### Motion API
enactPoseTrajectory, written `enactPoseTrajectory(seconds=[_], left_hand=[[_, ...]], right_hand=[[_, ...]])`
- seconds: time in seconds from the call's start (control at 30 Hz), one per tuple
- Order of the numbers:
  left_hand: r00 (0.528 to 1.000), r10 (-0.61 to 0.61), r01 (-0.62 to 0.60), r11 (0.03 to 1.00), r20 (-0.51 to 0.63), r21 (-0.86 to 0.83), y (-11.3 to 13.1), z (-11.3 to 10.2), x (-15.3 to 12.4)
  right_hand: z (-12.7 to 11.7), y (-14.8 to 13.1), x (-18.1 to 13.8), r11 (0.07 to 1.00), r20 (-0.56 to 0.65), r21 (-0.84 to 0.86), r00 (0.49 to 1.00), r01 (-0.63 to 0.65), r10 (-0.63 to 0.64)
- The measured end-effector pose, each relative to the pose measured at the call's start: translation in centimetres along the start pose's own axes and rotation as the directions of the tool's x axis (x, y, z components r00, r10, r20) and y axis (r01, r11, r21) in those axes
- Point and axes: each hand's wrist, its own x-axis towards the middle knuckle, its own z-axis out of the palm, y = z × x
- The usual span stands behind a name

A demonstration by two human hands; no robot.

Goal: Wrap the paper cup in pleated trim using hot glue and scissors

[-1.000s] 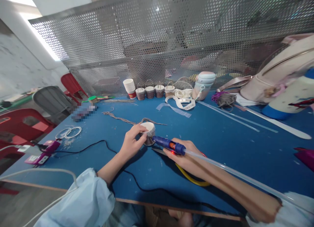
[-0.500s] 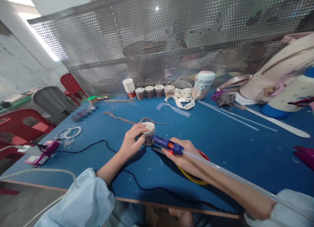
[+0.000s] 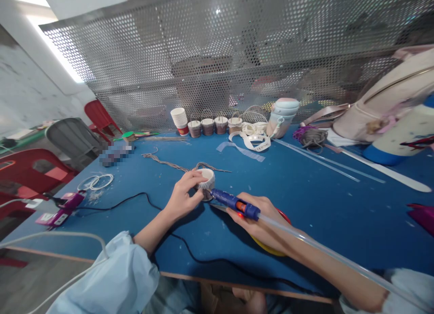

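Near the middle of the blue table, my left hand (image 3: 185, 194) grips a small paper cup (image 3: 208, 180) by its left side, fingers over the rim. The cup's upper wall looks whitish and its lower part brown. My right hand (image 3: 262, 217) is closed around a blue glue gun (image 3: 233, 203), whose nozzle points left at the cup's lower right side; whether it touches cannot be made out. A long clear glue stick (image 3: 315, 241) runs out of the gun's back end. Scissors with red and yellow handles (image 3: 269, 248) lie partly hidden beneath my right hand. Brown cord (image 3: 166, 162) lies behind the cup.
Several small handled cups (image 3: 207, 127) line the back beside a stack of paper cups (image 3: 179, 120). A bottle (image 3: 283, 117), yarn (image 3: 313, 138) and a bag (image 3: 379, 99) stand right. A black cable (image 3: 118, 207) crosses from the purple power strip (image 3: 63, 209). Perforated metal (image 3: 142, 70) rises behind.
My right hand and the glue gun have shifted slightly right and down, the nozzle moving a little with them. My left hand still holds the cup in nearly the same place.
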Motion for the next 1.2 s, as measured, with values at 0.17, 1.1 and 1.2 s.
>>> enactPoseTrajectory(seconds=[0.17,1.1,1.2], left_hand=[[1.000,0.020,-0.020,1.000,-0.002,-0.013,0.33,-0.03,0.04],[0.997,-0.058,0.060,0.997,0.042,-0.043,0.36,-0.38,0.02],[0.998,-0.053,0.054,0.998,0.040,-0.036,0.21,-0.33,-0.06]], right_hand=[[0.34,-0.10,0.39,1.000,-0.007,0.002,1.000,0.007,-0.007],[0.56,0.16,0.18,1.000,-0.022,0.008,1.000,0.016,-0.015],[0.76,0.35,0.21,1.000,-0.017,-0.001,1.000,0.010,-0.010]])
